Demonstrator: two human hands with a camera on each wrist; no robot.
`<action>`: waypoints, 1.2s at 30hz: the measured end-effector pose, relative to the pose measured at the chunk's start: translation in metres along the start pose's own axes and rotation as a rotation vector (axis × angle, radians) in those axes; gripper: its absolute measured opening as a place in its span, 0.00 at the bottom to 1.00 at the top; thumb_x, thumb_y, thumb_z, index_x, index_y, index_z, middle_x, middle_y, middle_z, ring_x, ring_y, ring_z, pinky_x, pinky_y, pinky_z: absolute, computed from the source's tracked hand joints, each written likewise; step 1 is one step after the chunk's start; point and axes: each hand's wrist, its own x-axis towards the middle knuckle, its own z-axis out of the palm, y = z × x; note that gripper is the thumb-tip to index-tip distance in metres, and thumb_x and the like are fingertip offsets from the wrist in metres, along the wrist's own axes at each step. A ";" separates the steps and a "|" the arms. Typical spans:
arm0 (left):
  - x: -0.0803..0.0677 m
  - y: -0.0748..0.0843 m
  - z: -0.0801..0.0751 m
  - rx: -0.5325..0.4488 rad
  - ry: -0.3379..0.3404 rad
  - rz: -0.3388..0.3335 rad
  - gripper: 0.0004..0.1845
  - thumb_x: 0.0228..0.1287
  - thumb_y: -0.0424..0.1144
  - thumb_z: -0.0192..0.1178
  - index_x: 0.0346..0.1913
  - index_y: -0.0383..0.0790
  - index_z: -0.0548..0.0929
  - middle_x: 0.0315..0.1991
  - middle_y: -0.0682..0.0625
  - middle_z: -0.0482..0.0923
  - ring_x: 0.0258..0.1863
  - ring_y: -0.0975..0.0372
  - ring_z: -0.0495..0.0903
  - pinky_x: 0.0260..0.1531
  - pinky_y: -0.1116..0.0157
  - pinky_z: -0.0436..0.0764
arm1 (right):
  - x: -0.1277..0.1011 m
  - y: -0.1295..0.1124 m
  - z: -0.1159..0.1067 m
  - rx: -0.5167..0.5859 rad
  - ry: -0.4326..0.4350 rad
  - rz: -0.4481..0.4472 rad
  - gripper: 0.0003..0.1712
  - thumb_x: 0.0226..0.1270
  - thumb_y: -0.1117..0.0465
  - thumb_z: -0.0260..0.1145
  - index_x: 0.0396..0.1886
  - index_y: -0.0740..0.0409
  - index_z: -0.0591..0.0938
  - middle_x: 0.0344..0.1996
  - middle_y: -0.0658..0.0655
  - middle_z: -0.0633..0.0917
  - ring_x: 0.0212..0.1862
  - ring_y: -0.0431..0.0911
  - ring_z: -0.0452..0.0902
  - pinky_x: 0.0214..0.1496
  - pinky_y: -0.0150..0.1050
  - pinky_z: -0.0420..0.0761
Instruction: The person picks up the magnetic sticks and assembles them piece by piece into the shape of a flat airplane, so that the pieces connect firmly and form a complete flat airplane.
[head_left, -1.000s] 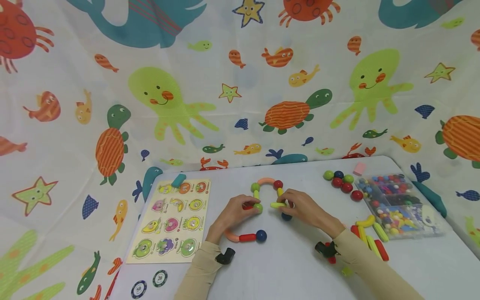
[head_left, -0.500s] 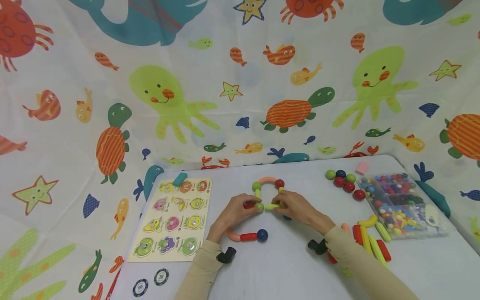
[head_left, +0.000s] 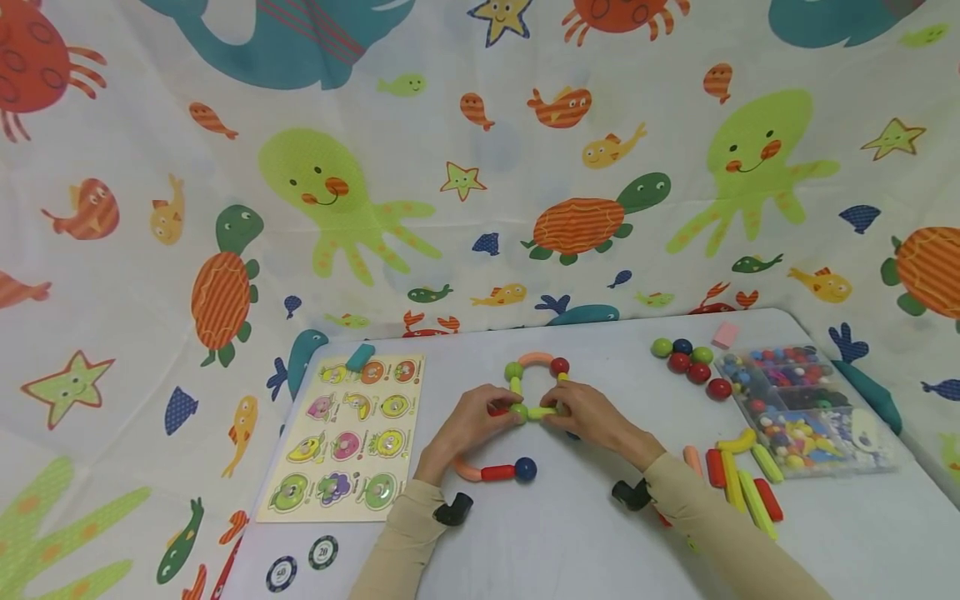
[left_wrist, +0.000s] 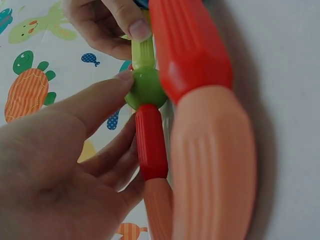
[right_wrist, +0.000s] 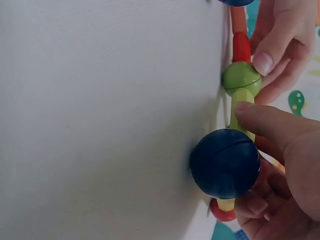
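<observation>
Green ball (left_wrist: pixel 146 89), pinched by left hand (head_left: pixel 468 425), meets the yellow-green rod (right_wrist: pixel 241 111) right hand (head_left: pixel 592 414) pinches; only the right wrist view shows a dark blue ball (right_wrist: pixel 225 163), seemingly against that palm.

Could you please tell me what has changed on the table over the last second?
The right hand has slid the yellow-green rod leftward until its end meets the green ball that the left hand steadies. The right forearm moved left with it, uncovering more of the loose rods. The left hand, the arch of rods, the fruit puzzle board and the bead box stayed put.
</observation>
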 end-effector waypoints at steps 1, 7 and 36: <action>0.000 0.001 0.000 -0.002 0.007 0.004 0.19 0.66 0.42 0.69 0.59 0.46 0.85 0.48 0.53 0.84 0.46 0.63 0.79 0.49 0.64 0.79 | 0.000 0.001 0.000 0.012 0.004 0.003 0.14 0.63 0.58 0.75 0.48 0.52 0.87 0.38 0.45 0.85 0.36 0.40 0.74 0.41 0.31 0.78; 0.004 0.007 0.001 -0.020 0.017 0.040 0.19 0.66 0.41 0.69 0.58 0.44 0.85 0.49 0.50 0.83 0.48 0.61 0.80 0.50 0.64 0.80 | -0.006 0.002 -0.003 0.078 0.036 0.033 0.17 0.63 0.58 0.76 0.51 0.55 0.87 0.40 0.48 0.85 0.36 0.41 0.74 0.40 0.30 0.77; 0.024 0.026 0.018 0.223 -0.040 0.085 0.15 0.62 0.37 0.72 0.52 0.45 0.89 0.45 0.55 0.85 0.50 0.63 0.72 0.56 0.62 0.76 | -0.042 0.017 -0.008 0.198 0.055 0.112 0.20 0.60 0.55 0.77 0.50 0.53 0.84 0.41 0.48 0.81 0.39 0.40 0.78 0.42 0.31 0.81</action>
